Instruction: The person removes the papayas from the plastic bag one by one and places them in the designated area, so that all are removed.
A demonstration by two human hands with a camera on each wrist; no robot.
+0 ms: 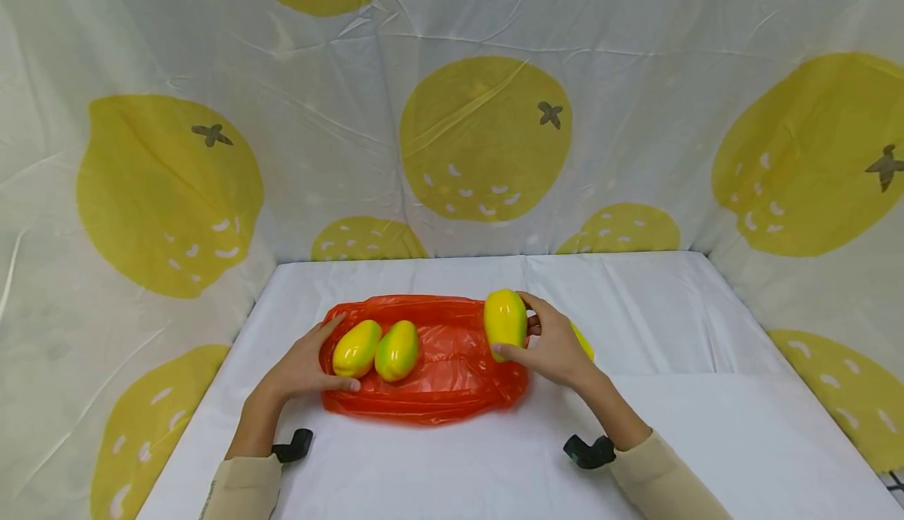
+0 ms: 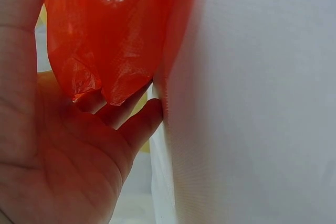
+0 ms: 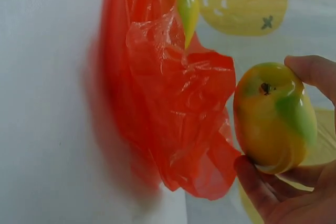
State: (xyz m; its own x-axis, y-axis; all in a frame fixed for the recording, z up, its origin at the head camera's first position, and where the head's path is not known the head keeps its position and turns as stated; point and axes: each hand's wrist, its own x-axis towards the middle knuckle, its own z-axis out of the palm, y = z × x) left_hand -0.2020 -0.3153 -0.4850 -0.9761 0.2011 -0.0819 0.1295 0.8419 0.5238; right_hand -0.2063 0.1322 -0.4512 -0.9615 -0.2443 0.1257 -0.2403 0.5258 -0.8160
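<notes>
A red plastic bag lies spread on the white table, its mouth facing up. Two glossy yellow-green mangoes sit side by side in its left part. My left hand holds the bag's left end, with the fingers at the far rim and the thumb at the near side. In the left wrist view the crumpled bag end lies between thumb and fingers. My right hand grips a third mango above the bag's right end. In the right wrist view thumb and fingers clasp this mango beside the bag.
Another yellow object shows partly behind my right hand. A white cloth covers the table. Curtains with a yellow fruit print hang at the back and both sides. Each wrist wears a black device.
</notes>
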